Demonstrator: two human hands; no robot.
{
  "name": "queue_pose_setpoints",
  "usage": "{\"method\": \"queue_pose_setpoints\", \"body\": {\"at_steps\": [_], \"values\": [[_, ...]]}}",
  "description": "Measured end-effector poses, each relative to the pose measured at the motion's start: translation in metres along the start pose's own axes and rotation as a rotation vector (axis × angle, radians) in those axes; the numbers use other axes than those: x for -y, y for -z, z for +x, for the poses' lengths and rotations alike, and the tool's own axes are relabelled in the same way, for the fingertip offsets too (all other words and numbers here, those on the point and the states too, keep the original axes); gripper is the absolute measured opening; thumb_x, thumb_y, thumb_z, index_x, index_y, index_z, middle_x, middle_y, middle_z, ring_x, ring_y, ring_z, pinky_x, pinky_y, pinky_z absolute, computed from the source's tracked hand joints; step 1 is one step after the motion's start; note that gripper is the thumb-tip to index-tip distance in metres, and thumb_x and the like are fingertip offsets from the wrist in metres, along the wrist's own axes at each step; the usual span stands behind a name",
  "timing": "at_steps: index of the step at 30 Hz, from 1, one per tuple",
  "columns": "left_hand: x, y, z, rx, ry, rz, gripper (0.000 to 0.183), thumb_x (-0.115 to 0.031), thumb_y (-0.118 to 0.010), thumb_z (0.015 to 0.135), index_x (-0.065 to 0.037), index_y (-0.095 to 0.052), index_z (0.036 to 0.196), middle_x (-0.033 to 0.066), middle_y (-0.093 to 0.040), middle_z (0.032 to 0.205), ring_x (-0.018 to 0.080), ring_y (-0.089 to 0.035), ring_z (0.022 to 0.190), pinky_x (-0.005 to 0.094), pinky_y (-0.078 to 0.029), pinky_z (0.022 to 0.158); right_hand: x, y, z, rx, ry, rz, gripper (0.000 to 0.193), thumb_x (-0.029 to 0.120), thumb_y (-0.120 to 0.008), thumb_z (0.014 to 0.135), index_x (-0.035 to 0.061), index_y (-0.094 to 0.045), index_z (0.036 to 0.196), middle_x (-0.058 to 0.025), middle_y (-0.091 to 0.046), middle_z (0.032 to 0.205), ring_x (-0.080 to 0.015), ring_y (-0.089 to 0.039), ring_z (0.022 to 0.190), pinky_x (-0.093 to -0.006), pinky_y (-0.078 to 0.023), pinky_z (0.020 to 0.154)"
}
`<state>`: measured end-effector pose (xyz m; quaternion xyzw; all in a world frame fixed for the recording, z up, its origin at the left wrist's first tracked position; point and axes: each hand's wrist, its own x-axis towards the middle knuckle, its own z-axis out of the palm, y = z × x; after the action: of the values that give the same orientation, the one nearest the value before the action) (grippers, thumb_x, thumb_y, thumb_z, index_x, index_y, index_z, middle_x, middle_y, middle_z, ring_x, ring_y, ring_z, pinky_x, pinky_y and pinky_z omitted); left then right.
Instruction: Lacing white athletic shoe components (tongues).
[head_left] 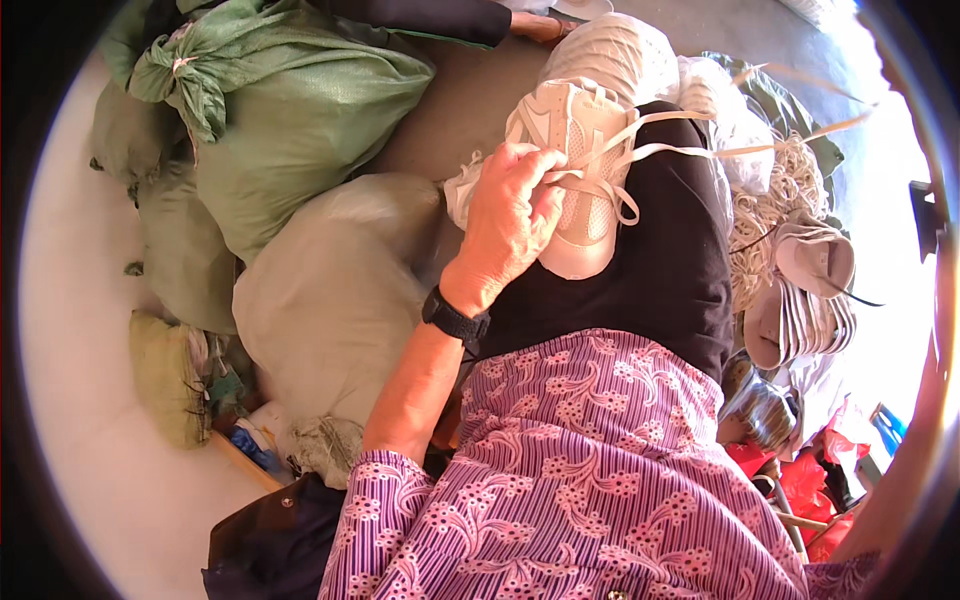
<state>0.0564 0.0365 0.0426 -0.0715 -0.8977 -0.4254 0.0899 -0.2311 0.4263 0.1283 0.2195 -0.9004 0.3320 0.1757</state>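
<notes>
A cream sneaker [578, 235] rests on my black-trousered thigh, toe toward me. My left hand [508, 215] is over its left side, thumb and fingers closed on the cream shoelace [592, 180] at the front of the lacing. Part of a second pale shoe [461, 190] shows left of this hand. From the sneaker, long loose lace stretches to the right, blurred near the bright rim. Only my right forearm [905, 465] appears, along the right rim; the hand itself is out of the picture.
Green sacks [300, 130] and a pale sack [325, 270] bulk at the left. Plastic-wrapped pale bundles [615, 55] lie beyond my knee. At the right are heaped cords [790, 185], stacked pale shoe pieces [800, 320] and red plastic [805, 490]. Another person's hand [538, 25] is at the top.
</notes>
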Motion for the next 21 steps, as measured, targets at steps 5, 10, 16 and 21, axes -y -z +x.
{"method": "queue_pose_setpoints", "body": {"at_steps": [5, 10, 16, 21], "values": [[0.001, 0.002, 0.011, -0.029, -0.031, -0.095, 0.019, 0.009, -0.068, 0.074, -0.003, -0.066, 0.089, 0.0056, -0.060, 0.083, 0.0159, -0.061, 0.072, 0.0284, -0.051, 0.066, 0.106, -0.103, -0.082, 0.536, 0.052, 0.472, 0.022, 0.014, -0.060, 0.088, 0.0030, -0.058, 0.108, -0.0030, -0.064, 0.101, -0.0089, -0.057, 0.083, -0.0250, -0.047, 0.072], [-0.003, -0.008, 0.018, -0.051, -0.002, -0.086, 0.017, 0.007, -0.068, 0.074, -0.004, -0.067, 0.087, 0.0044, -0.060, 0.084, 0.0132, -0.059, 0.071, 0.0262, -0.049, 0.065, 0.165, -0.155, -0.120, 0.537, 0.155, 0.394, 0.026, 0.011, -0.064, 0.077, 0.0037, -0.062, 0.102, -0.0137, -0.065, 0.084, -0.0249, -0.061, 0.067, -0.0343, -0.049, 0.063], [0.001, -0.016, 0.016, -0.225, 0.001, -0.002, 0.015, 0.008, -0.062, 0.075, -0.003, -0.064, 0.085, 0.0038, -0.055, 0.077, 0.0135, -0.053, 0.065, 0.0260, -0.045, 0.060, 0.175, -0.171, -0.125, 0.654, 0.215, 0.098, 0.013, 0.012, -0.061, 0.075, 0.0024, -0.058, 0.083, -0.0152, -0.062, 0.077, -0.0359, -0.061, 0.074, -0.0451, -0.048, 0.067], [0.004, -0.023, 0.008, -0.226, 0.069, 0.050, 0.016, 0.006, -0.058, 0.077, -0.002, -0.059, 0.090, 0.0059, -0.052, 0.078, 0.0161, -0.052, 0.065, 0.0278, -0.044, 0.061, 0.163, -0.170, -0.123, 0.602, 0.254, -0.057, 0.010, 0.012, -0.059, 0.074, 0.0032, -0.056, 0.079, -0.0154, -0.063, 0.077, -0.0369, -0.062, 0.073, -0.0457, -0.048, 0.069]]}}
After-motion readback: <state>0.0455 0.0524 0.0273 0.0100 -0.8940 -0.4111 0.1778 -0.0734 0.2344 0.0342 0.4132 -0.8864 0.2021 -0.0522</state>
